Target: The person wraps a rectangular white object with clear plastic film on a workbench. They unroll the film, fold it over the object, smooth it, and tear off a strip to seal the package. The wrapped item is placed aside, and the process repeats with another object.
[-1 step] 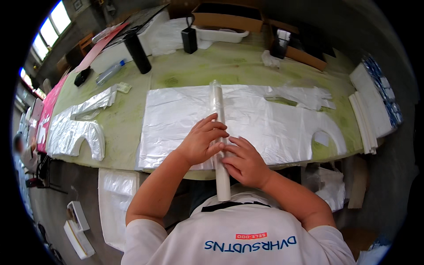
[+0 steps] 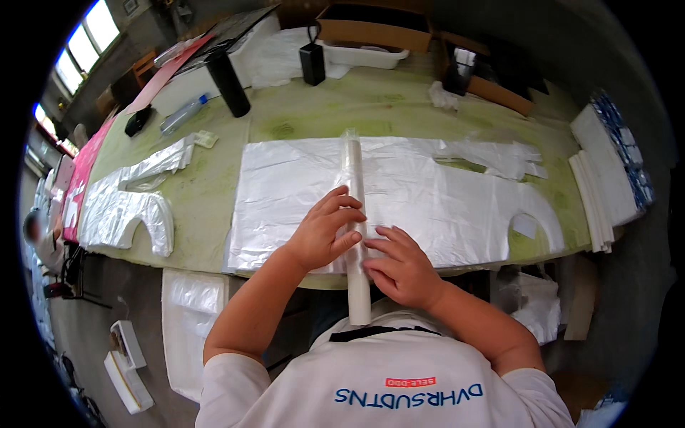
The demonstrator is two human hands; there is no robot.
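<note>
A long whitish roll (image 2: 359, 292), with clear film about its far end, lies across a flat stack of silvery-white plastic bags (image 2: 292, 185). Its near end sticks out past the table edge toward my shirt. My left hand (image 2: 330, 230) rests against the roll's left side, fingers stretched over it and thumb apart. On the other side, my right hand (image 2: 401, 265) has its fingers spread, their tips at or just beside the roll. Neither hand is wrapped round it. The stack's right end has handle-shaped cut-outs.
Another folded plastic bag pile (image 2: 128, 203) lies to the left. Farther back are a clear bottle (image 2: 183, 116), a black cylinder (image 2: 228, 84), a black box (image 2: 312, 64) and cardboard boxes (image 2: 374, 25). White slabs and blue packs (image 2: 614, 157) stand at the right edge. A person sits far left.
My right hand has eased slightly away from the roll, its fingers a little more apart. The left hand and the roll look nearly the same; the whole view has shifted slightly.
</note>
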